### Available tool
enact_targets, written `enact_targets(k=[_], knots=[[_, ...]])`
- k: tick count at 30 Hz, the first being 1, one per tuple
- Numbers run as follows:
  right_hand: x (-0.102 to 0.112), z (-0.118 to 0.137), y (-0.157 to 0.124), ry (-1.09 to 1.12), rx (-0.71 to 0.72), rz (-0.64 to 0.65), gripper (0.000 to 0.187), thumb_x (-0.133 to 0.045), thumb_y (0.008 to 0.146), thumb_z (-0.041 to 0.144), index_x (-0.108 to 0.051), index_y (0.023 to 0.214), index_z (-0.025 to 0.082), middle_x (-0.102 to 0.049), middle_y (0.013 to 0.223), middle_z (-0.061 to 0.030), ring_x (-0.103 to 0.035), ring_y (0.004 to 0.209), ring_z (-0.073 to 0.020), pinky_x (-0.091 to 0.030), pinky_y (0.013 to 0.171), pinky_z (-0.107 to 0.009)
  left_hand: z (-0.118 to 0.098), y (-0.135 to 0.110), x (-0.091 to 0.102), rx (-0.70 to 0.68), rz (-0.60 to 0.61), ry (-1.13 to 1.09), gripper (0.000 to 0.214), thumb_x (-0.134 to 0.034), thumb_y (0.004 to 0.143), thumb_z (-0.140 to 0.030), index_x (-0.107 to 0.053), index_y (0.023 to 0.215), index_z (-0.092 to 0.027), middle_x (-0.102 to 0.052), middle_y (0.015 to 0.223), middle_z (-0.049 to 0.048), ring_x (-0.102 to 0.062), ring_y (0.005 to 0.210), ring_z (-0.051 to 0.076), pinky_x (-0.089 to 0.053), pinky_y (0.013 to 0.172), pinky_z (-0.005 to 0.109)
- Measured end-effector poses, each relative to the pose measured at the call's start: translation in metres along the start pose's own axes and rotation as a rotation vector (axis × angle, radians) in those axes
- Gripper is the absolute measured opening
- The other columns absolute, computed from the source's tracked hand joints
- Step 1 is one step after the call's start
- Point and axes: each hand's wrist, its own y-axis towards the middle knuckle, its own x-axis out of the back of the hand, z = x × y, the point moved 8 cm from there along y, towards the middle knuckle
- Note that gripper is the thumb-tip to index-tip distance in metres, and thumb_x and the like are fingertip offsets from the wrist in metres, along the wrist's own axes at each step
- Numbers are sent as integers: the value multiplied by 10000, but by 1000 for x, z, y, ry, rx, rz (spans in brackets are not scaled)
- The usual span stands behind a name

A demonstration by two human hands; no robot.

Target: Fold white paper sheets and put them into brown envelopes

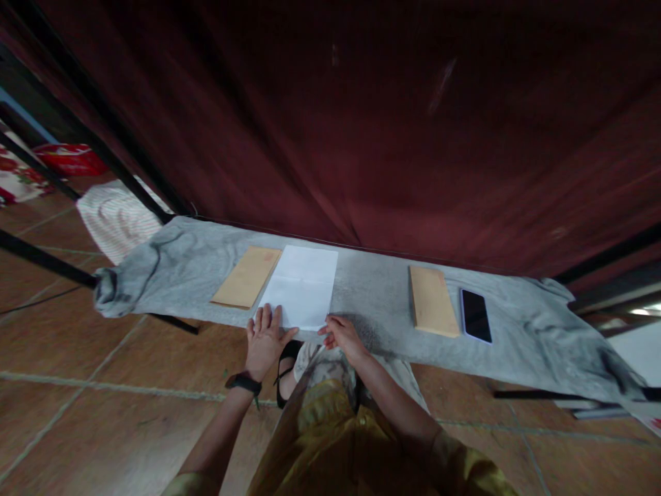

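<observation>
A white sheet of paper (pixel 302 284) with fold creases lies on a narrow table covered in grey cloth (pixel 382 293). My left hand (pixel 264 341) lies flat and open at the sheet's near left corner, fingers together and stretched out, a black watch on the wrist. My right hand (pixel 341 335) is at the near right corner, fingers curled in a pinch on the paper's edge. A brown envelope (pixel 246 277) lies right beside the sheet on its left.
A second brown envelope (pixel 433 301) and a black phone (pixel 476 315) lie to the right on the cloth. A dark red curtain (pixel 361 124) hangs behind the table. Tiled floor lies below, with striped cloth (pixel 116 215) at the left.
</observation>
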Motion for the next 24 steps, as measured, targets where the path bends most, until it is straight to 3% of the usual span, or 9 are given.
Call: enact_targets(k=[6,11,16,21,24], knots=[[-6,13,10,-103,-9,0,93,-531,915,253,-598,885,196,-730,679,-1,-576,410,-101,-510,438,-206,2,0,-2,-1,-6,-24,800,-588,897,-603,-433,1532,-142,-322,1621,243,-258,1524,406,-198,1210,604],[-9,13,21,-125,-14,-60,48,-560,866,194,-606,880,200,-605,504,58,-580,397,-123,-493,421,-200,1,0,-1,7,7,-39,783,-589,899,-592,-441,1528,-150,-325,1622,240,-263,1523,402,-203,1206,615],[-2,17,17,-100,34,-99,110,-558,838,189,-637,913,202,-594,530,64,-595,446,-120,-507,456,-201,-8,-6,14,20,-34,-99,793,-578,902,-604,-418,1541,-161,-283,1643,230,-247,1528,402,-207,1202,629],[46,25,-5,-14,158,-124,181,-618,780,307,-676,934,231,-661,639,43,-616,519,-138,-525,504,-236,-19,-10,39,-10,-155,-345,718,-466,970,-582,-371,1564,-189,-245,1671,183,-212,1550,342,-177,1235,584],[92,23,-26,28,234,-172,271,-673,721,417,-699,918,232,-682,704,22,-596,531,-139,-518,517,-259,-15,-1,41,93,-152,-617,742,-564,924,-575,-417,1532,-177,-329,1637,188,-316,1512,325,-256,1230,535]])
